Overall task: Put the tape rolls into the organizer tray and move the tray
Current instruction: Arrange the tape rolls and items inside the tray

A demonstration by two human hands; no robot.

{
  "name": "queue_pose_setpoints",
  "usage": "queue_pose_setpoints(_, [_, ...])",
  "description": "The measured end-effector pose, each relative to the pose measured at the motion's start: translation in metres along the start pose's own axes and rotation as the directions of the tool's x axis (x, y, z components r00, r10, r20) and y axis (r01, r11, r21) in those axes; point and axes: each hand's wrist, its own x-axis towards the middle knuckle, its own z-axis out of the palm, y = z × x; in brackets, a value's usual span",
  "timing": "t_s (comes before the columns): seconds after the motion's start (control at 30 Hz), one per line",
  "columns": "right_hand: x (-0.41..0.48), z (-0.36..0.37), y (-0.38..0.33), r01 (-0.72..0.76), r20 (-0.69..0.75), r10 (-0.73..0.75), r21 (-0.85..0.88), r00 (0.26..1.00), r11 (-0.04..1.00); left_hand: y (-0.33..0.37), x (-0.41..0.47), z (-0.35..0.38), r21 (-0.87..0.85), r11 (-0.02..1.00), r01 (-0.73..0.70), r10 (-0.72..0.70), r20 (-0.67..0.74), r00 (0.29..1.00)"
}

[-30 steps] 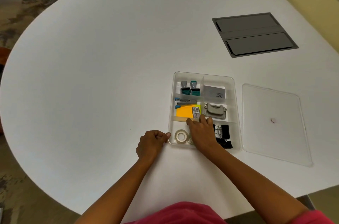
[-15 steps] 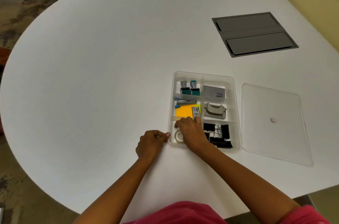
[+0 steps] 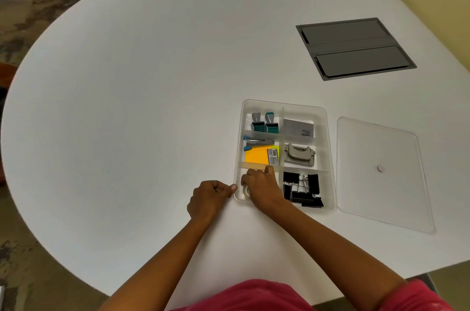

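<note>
The clear organizer tray (image 3: 305, 106) sits on the white table right of centre, split into several compartments. My right hand (image 3: 263, 188) reaches into its near-left compartment, fingers curled over a white tape roll (image 3: 245, 191), of which only a sliver shows at the hand's left side. My left hand (image 3: 208, 197) is a closed fist on the table just left of the tray, its thumb tip touching the near-left corner wall. I see no other tape roll; anything beneath my right hand is hidden.
Other compartments hold two stamps (image 3: 264, 123), a grey card box (image 3: 297, 127), a stapler (image 3: 259, 142), orange sticky notes (image 3: 256, 158), a hole punch (image 3: 298, 155) and black binder clips (image 3: 302, 191). The clear lid (image 3: 381, 183) lies right of the tray. A grey cable hatch (image 3: 353, 48) is set in the table beyond.
My right hand has slid left inside the near-left compartment and now covers the tape roll that lay in plain sight a second ago. The left hand and the tray have stayed put.
</note>
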Motion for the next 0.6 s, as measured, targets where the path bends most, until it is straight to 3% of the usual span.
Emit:
queue_pose_setpoints(0.1, [-0.005,-0.001,0.001,-0.022,-0.048,0.027,0.095,0.999,0.995,0.000,0.001,0.000,-0.008,1.000,0.004,-0.004,0.011,1.000])
queue_pose_setpoints(0.33, [-0.042,-0.023,0.017,-0.047,-0.360,0.160,0.302,0.919,0.952,0.001,-0.001,0.001,-0.029,0.999,-0.023,0.023,-0.003,1.000])
queue_pose_setpoints(0.5, [-0.078,-0.030,0.051,-0.092,-0.541,0.348,0.443,0.766,0.892,0.002,-0.004,0.002,-0.027,0.999,-0.034,0.034,-0.011,0.999])
queue_pose_setpoints(0.6, [-0.097,-0.015,0.079,-0.238,-0.528,0.594,0.592,0.607,0.770,0.005,-0.008,0.004,-0.015,0.999,-0.049,0.049,-0.033,0.998])
